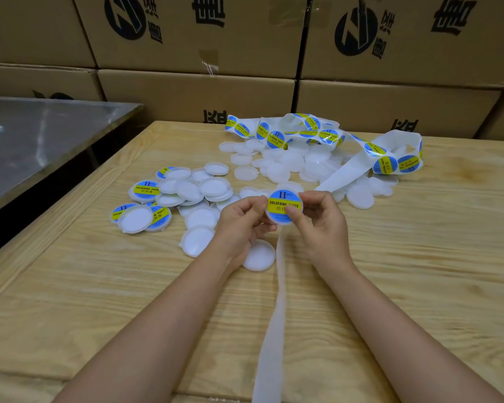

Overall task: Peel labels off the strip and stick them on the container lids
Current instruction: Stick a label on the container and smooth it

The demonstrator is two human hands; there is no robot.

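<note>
Both hands hold one white round lid [282, 206] above the wooden table [419, 257]; a blue and yellow "Soldering Paste" label covers its top. My left hand [242, 221] pinches the lid's left edge. My right hand [322, 216] grips the right edge, thumb pressing on the label. The white backing strip [269, 330] hangs from under the hands toward the near edge. Farther back, the strip with unpeeled labels [384, 161] lies curled over a heap of bare lids [285, 162].
Several labelled lids [146, 189] and plain ones [200, 219] lie left of the hands. One bare lid [259, 255] sits under my left wrist. A metal table [41, 138] stands at the left. Cardboard boxes [204, 91] wall off the back.
</note>
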